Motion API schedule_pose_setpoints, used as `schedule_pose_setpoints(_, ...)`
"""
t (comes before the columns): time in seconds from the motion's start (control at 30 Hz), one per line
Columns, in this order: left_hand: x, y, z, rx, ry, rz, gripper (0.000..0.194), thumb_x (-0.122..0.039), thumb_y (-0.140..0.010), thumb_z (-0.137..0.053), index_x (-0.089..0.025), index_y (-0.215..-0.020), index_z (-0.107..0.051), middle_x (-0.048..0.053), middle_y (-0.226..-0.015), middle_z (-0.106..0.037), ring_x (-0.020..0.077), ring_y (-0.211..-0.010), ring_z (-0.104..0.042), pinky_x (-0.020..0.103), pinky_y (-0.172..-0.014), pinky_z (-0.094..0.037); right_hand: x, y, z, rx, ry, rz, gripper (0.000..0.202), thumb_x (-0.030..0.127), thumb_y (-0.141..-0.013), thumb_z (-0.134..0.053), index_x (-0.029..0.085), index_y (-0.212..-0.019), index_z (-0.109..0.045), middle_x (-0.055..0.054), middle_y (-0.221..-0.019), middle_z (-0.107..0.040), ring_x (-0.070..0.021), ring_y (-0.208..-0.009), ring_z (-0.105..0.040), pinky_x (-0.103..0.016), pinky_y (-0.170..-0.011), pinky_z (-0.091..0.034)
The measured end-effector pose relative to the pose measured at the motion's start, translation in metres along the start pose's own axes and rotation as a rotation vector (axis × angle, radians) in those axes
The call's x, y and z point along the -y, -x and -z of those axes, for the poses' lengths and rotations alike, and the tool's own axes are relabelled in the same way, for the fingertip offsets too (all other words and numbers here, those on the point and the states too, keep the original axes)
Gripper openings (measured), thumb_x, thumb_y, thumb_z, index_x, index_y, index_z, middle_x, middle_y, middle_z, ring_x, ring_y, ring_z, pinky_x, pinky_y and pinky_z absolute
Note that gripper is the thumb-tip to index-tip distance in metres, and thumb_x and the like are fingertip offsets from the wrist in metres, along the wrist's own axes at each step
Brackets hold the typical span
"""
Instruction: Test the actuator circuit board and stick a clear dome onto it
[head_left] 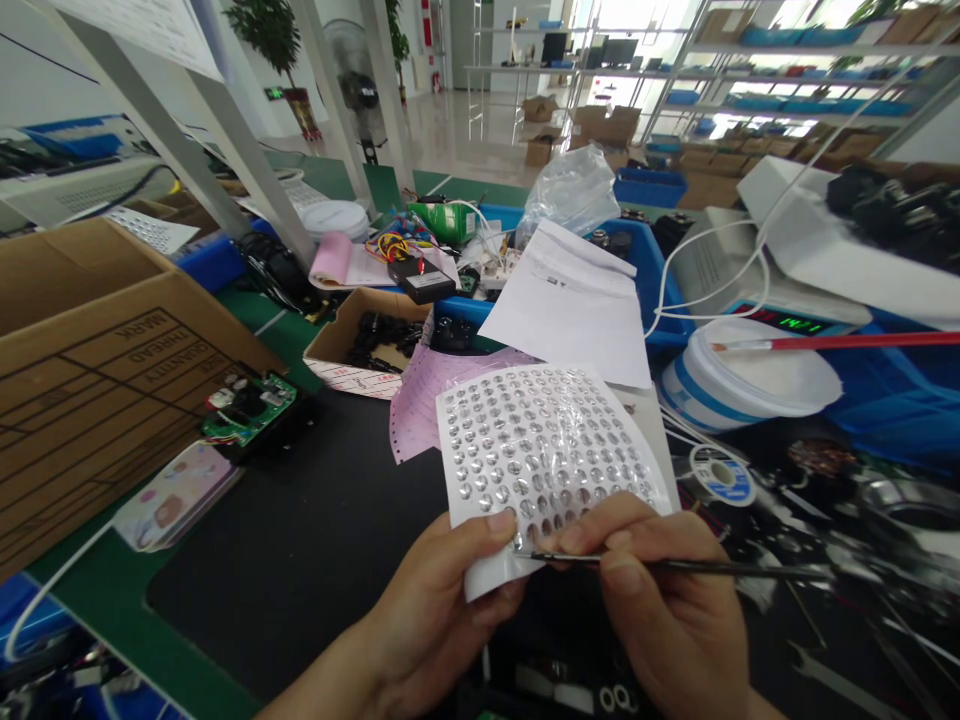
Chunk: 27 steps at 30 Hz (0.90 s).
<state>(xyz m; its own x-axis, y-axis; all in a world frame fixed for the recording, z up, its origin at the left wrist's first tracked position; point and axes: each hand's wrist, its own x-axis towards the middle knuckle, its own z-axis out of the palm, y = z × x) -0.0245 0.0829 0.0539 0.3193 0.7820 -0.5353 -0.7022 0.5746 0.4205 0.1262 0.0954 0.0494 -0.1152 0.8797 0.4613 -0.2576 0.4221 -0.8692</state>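
Note:
My left hand point(457, 590) pinches the lower left corner of a white sheet point(525, 450), thumb on top and fingers underneath. Rows of small round shiny silver domes cover the sheet under a glossy film, and it tilts up toward me. Between the thumb and fingers of my right hand point(660, 590) is a pair of slim dark tweezers point(712, 567), lying almost level. Their pointed tip meets the sheet's lower edge beside my left thumb. My right fingers also rest against that edge. Whether the tip grips a dome is too small to tell.
A black mat point(322, 530) lies beneath. Leftward are a cardboard box point(127, 370), a green circuit board point(259, 410) and a patterned power bank point(176, 495). A small box of black parts point(360, 345) stands behind. On the right are a white tub point(742, 375), a solder spool point(721, 475) and a wrench point(840, 685).

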Motion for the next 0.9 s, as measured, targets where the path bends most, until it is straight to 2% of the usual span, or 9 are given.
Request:
schedule_pose_setpoints(0.3,0.004,-0.001,0.003,0.032,0.015,0.011,0.031,-0.033,-0.063,-0.084,-0.009,-0.063,-0.063,-0.001,-0.057,-0.05,0.0031,-0.048,-0.038,0.013,-0.041,-0.02,-0.005,0.004,0.002,-0.008,-0.084,-0.032,0.008,0.019,-0.094,-0.059,0.026,-0.098,-0.061,-0.002,-0.084,-0.068,-0.0171,-0.074,-0.068,-0.03,-0.066,-0.061)
schedule_pose_setpoints(0.43,0.006,-0.002,0.006,0.024,0.036,0.029,0.03,-0.032,-0.063,-0.085,-0.009,-0.07,-0.067,0.002,-0.062,-0.056,0.0031,-0.049,-0.042,0.013,-0.043,-0.023,-0.004,0.004,0.0,-0.019,-0.126,-0.061,0.008,0.018,-0.094,-0.059,0.026,-0.097,-0.061,-0.002,-0.085,-0.067,-0.017,-0.076,-0.069,-0.029,-0.068,-0.06)
schedule_pose_setpoints(0.53,0.008,-0.003,0.008,0.065,0.034,0.04,0.03,-0.033,-0.064,-0.084,-0.009,-0.074,-0.068,0.003,-0.063,-0.058,0.0032,-0.048,-0.044,0.012,-0.042,-0.023,-0.003,0.004,-0.001,-0.043,-0.119,-0.096,0.006,0.02,-0.095,-0.059,0.025,-0.093,-0.062,-0.001,-0.083,-0.067,-0.016,-0.074,-0.068,-0.027,-0.068,-0.059)
schedule_pose_setpoints(0.9,0.012,-0.007,0.01,0.103,0.081,0.037,0.029,-0.032,-0.067,-0.082,-0.009,-0.071,-0.065,-0.002,-0.054,-0.048,0.0017,-0.045,-0.036,0.01,-0.038,-0.021,-0.005,0.009,0.004,-0.031,-0.151,-0.241,0.013,0.022,-0.099,-0.052,0.024,-0.091,-0.061,0.0,-0.085,-0.066,-0.0131,-0.072,-0.065,-0.024,-0.068,-0.057)
